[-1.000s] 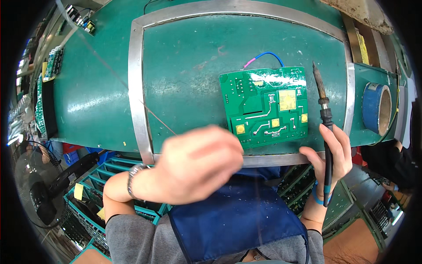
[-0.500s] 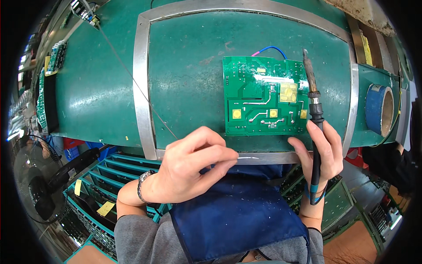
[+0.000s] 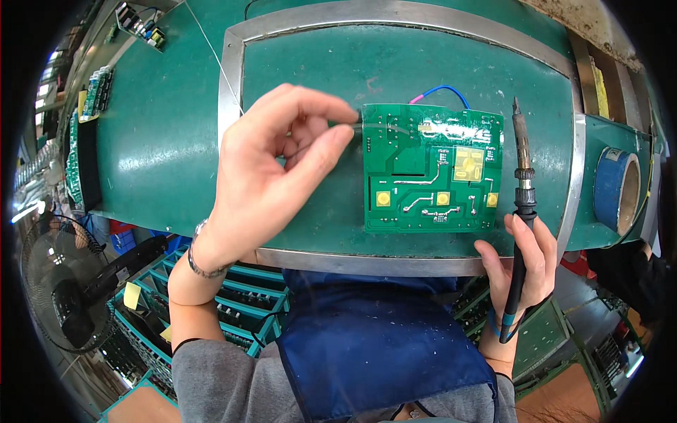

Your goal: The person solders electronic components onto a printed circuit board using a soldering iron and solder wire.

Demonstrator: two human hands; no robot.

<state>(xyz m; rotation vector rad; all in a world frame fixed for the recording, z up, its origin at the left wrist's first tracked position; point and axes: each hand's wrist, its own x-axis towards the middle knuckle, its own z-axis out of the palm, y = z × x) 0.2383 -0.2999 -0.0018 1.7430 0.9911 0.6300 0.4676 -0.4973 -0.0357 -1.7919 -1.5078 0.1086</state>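
Observation:
A green circuit board point(image 3: 412, 156) lies on the green work surface, with pale yellow patches and shiny solder tracks on its upper face. A blue wire point(image 3: 451, 89) with a pink end loops out from its far edge. My left hand point(image 3: 264, 169) pinches a thin solder wire point(image 3: 383, 127) between thumb and forefinger. The wire's blurred tip is over the board's far left part; whether it touches cannot be told. My right hand point(image 3: 534, 261), at the near right corner, grips a soldering iron point(image 3: 522, 185). The iron points away from me, its tip to the right of the board, apart from it.
A metal frame point(image 3: 233, 92) borders the work surface. On the right stands a blue roll point(image 3: 608, 185). Small boards point(image 3: 96, 92) and another board with components point(image 3: 141, 27) sit at the left. Teal racks point(image 3: 236, 290) and a fan point(image 3: 67, 285) are below left.
My left hand has moved up and away from me with the solder wire, from the near edge to the board's far left corner. The iron has shifted slightly right, apart from the board.

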